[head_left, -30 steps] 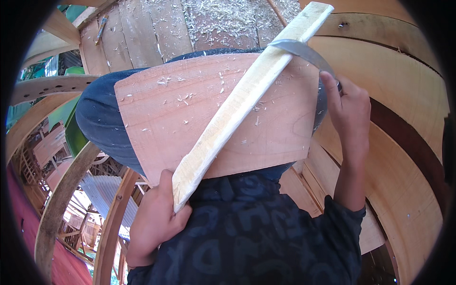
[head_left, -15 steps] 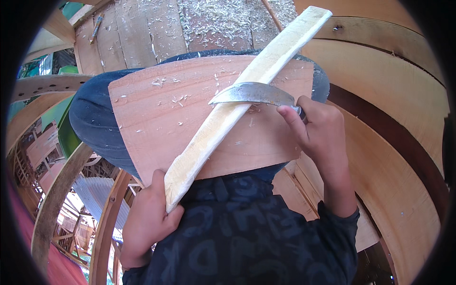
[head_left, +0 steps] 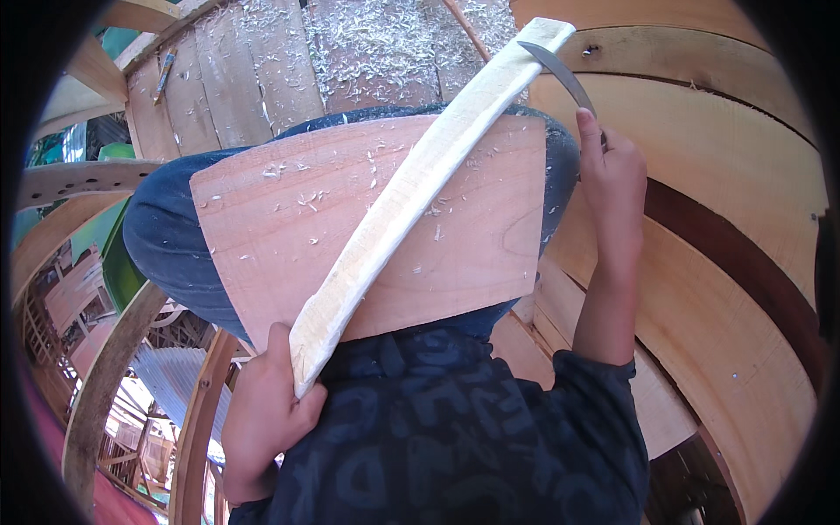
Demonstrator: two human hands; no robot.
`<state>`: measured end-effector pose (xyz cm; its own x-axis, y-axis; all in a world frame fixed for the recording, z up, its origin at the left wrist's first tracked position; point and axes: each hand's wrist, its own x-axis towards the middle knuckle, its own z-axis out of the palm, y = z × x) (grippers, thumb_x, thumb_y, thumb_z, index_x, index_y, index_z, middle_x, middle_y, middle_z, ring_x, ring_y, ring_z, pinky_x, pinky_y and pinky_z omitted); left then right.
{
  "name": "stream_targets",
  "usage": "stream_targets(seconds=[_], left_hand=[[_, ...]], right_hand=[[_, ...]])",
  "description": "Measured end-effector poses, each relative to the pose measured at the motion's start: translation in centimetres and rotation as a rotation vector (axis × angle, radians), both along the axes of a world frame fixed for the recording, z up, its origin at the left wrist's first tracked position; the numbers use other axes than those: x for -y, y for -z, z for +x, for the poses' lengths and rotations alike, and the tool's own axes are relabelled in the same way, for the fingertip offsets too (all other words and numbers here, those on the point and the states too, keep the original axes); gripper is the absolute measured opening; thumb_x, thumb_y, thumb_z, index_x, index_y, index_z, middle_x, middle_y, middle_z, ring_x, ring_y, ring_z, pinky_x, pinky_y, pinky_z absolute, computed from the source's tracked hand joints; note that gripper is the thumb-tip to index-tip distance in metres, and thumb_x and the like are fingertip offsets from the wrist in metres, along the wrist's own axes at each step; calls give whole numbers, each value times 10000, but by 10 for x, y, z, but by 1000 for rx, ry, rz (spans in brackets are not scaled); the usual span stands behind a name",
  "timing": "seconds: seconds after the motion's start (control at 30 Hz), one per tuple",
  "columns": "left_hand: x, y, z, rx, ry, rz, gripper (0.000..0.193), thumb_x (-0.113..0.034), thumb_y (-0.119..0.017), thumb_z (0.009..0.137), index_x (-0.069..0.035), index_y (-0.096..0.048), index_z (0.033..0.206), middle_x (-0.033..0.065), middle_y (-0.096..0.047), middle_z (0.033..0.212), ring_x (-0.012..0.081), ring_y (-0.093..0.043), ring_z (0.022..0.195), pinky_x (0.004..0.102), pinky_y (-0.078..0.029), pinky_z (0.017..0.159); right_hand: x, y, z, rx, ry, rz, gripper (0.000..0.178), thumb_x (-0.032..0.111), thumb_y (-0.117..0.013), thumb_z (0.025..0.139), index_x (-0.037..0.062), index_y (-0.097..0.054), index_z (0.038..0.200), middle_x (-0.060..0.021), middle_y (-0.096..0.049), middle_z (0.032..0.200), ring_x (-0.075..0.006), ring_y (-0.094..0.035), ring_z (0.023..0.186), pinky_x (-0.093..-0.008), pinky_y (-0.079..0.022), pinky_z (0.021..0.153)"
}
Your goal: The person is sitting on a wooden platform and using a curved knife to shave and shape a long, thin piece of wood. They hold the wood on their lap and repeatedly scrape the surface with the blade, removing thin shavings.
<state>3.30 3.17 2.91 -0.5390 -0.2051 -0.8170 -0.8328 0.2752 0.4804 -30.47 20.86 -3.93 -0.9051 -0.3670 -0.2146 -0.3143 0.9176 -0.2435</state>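
A long pale wooden strip [head_left: 411, 201] lies slanted across a reddish flat board [head_left: 376, 223] that rests on my lap. My left hand [head_left: 262, 411] grips the strip's near end at the lower left. My right hand [head_left: 612, 171] holds a curved metal blade [head_left: 556, 70] whose tip meets the strip's far end at the upper right. Pale shavings are scattered on the board.
Curved wooden planks of a boat hull [head_left: 726, 289] rise on the right. Boards [head_left: 262, 70] covered with wood shavings lie ahead. Curved wooden ribs [head_left: 105, 376] and a gap down to the ground are at the left.
My right hand drew the blade down to the strip's middle, then carried it back up to the far end. The strip stays held by my left hand.
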Motion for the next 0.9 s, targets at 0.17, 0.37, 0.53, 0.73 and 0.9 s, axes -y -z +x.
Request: stream_targets(seconds=[0.17, 0.37, 0.53, 0.73, 0.9], left_hand=[[4, 1, 4, -40, 0, -219, 404, -147, -665, 718, 7, -470, 1037, 278, -606, 793, 494, -606, 780, 522, -472, 693], [17, 4, 25, 1, 100, -560, 471, -191, -783, 716, 5, -489, 1026, 225, -570, 881, 430, -553, 872, 489, -439, 739], [21, 9, 35, 17, 138, -612, 551, -323, -815, 717, 17, -515, 1029, 216, -568, 921, 407, -540, 862, 480, -433, 770], [24, 11, 22, -152, 32, -626, 596, -426, -773, 776, 17, -527, 1090, 227, -601, 957, 394, -596, 916, 450, -462, 789], [21, 27, 32, -3, -38, -452, 570, -449, -695, 843, 26, -550, 1123, 233, -670, 907, 378, -656, 872, 436, -492, 770]], right_hand=[[13, -7, 75, 138, -406, -173, 544, 507, -633, 899, 24, -604, 651, -170, -589, 568, -359, -616, 539, -427, -466, 495], [16, -30, 116, 359, -329, -404, 514, 495, -652, 885, 46, -599, 641, -154, -587, 557, -343, -623, 535, -432, -478, 498], [5, -15, 141, 405, -560, -355, 504, 494, -642, 887, 39, -621, 671, -153, -598, 575, -345, -625, 544, -425, -485, 511], [-4, -15, 144, 416, -490, -356, 443, 446, -682, 873, 39, -628, 707, -149, -597, 587, -347, -621, 568, -425, -473, 529], [-7, -12, 135, 325, -338, -392, 500, 498, -631, 897, 39, -625, 698, -168, -595, 574, -362, -633, 571, -443, -498, 529]])
